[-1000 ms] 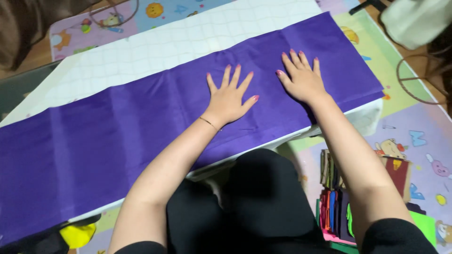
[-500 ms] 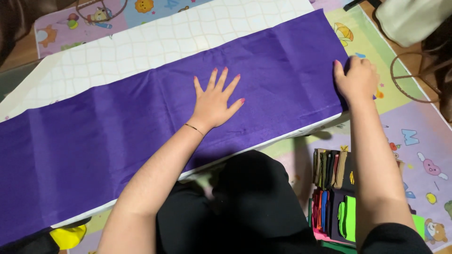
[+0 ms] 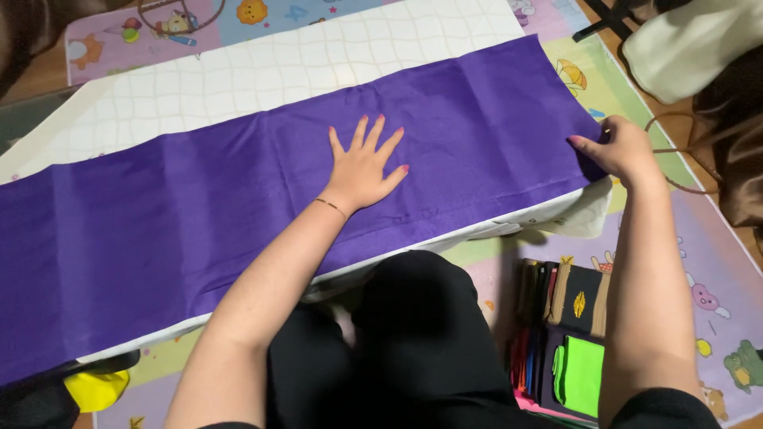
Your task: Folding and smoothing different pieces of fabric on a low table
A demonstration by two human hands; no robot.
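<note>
Stack of folded cloths by the knee, left hand flat with fingers spread on smooth purple fabric — a long strip running left to right across a padded white grid-patterned board, right hand pinching its right end — patterned play mat beyond.

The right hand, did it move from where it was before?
Yes. The right hand slid sideways across the purple cloth to its right end, where it grips the edge.
</note>
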